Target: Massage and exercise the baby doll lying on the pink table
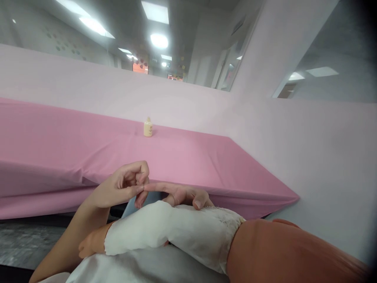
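Observation:
A doll (pixel 266 251) in white clothing (pixel 188 228) lies across my lap; its bare, orange-brown larger end is at the lower right. One small limb (pixel 91 241) sticks out of the white cloth on the left. My right hand (pixel 188 194) shows beyond the doll's far side, its forearm hidden behind the doll. Its index finger stretches to the left, while other fingers lie by the white cloth. My left hand (pixel 129 184) is closed in a pinch at the tip of that right index finger. Nothing else is visible between the hands.
A table with a pink cloth (pixel 182 157) runs along the pale wall (pixel 318 157). Near its back edge stands a small cream-coloured bottle (pixel 148 128). Windows or glass panels (pixel 188 43) above reflect ceiling lights. Dark grey floor (pixel 26 239) shows at lower left.

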A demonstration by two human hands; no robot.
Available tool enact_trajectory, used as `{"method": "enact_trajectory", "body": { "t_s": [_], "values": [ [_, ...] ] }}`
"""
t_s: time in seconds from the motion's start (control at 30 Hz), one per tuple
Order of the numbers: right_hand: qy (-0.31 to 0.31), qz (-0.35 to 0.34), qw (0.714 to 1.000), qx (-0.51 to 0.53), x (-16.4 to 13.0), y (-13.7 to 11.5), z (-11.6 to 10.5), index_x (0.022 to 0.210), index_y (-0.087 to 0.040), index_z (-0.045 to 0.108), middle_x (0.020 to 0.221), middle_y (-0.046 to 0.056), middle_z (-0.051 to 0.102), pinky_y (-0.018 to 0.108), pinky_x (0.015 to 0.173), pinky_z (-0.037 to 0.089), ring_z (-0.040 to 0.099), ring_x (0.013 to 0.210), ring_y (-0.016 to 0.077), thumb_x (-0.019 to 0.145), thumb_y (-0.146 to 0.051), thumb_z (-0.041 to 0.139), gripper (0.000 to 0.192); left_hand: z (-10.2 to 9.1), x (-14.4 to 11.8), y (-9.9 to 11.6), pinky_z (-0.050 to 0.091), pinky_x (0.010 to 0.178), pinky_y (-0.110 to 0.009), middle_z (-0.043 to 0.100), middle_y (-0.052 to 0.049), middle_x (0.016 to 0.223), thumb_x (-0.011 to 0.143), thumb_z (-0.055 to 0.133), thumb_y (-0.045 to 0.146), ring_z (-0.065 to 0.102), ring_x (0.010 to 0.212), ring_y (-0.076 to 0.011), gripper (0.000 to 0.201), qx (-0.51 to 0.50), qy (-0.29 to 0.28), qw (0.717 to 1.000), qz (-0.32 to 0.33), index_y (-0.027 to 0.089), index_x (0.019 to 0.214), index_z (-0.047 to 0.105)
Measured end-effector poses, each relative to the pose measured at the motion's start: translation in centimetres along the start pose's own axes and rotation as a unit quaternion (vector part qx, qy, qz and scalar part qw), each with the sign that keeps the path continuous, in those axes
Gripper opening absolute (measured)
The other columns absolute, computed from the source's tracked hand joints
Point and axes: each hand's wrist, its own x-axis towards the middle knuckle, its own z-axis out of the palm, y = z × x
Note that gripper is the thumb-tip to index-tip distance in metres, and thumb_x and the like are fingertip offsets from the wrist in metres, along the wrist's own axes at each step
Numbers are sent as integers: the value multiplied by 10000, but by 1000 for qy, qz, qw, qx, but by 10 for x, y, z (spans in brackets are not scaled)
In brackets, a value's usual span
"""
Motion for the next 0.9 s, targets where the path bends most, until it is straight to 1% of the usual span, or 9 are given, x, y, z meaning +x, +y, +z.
{"method": "enact_trajectory", "body": {
  "t_s": [0.07,0.13,0.23,0.33,0.5,0.6,0.73,0.8,0.9],
  "values": [
    [-65,-42,996,31,3,-2,0,1417,-114,298,912,24,710,370,922,444,669,892,226,503,-531,783,1115,-1,-1,2,475,542,-230,630,11,620,923,545,228,576,541,-112,185,10,-3,1000,-1,206,841,381],
    [-91,-61,993,45,6,-5,4,1435,-117,288,862,5,708,374,925,446,674,874,222,543,-497,776,1085,-1,-2,3,480,549,-234,645,0,640,923,539,227,589,561,-119,175,17,-5,1000,-4,206,847,383],
    [-67,-53,995,45,6,-11,12,1467,-122,260,787,-24,693,391,951,431,673,907,228,552,-494,778,1115,-2,-3,4,482,550,-233,651,-3,648,919,541,231,594,567,-121,170,21,-6,1000,0,203,843,391],
    [-38,-47,998,36,4,-16,20,1485,-121,244,794,-16,701,398,976,402,663,985,242,546,-510,784,1151,-1,-3,4,480,547,-231,643,2,633,918,539,232,592,563,-121,163,26,2,1000,-1,201,838,400],
    [-26,-56,998,12,4,-16,23,1451,-146,324,858,28,738,379,1001,373,618,1119,266,539,-565,779,1102,0,-2,6,477,545,-224,645,-11,647,905,533,200,593,570,-119,129,31,-2,1000,-5,193,844,420],
    [-19,-58,998,20,5,-15,23,1437,-148,354,887,47,743,385,1001,372,608,1137,281,525,-570,785,1093,0,-2,6,478,547,-225,646,-17,655,906,531,208,591,574,-119,122,21,-8,1000,4,188,848,425],
    [-1,-39,999,31,5,-14,23,1448,-154,340,961,71,738,410,994,374,606,1132,302,475,-571,791,1151,1,-2,5,477,549,-225,629,-6,633,913,532,219,587,569,-117,119,25,3,1000,5,184,855,434],
    [-5,-29,999,35,5,-15,23,1462,-139,319,917,65,738,426,999,366,604,1130,307,470,-544,793,1172,0,-2,4,479,552,-227,633,-7,640,906,541,217,590,574,-119,118,28,5,1000,-2,184,858,438],
    [-12,-40,998,39,4,-15,24,1466,-124,308,858,41,729,428,1008,352,596,1143,300,498,-519,782,1148,0,-3,4,484,554,-232,642,-13,645,894,563,235,593,573,-123,139,23,-1,1000,-2,182,857,440]
  ]
}}
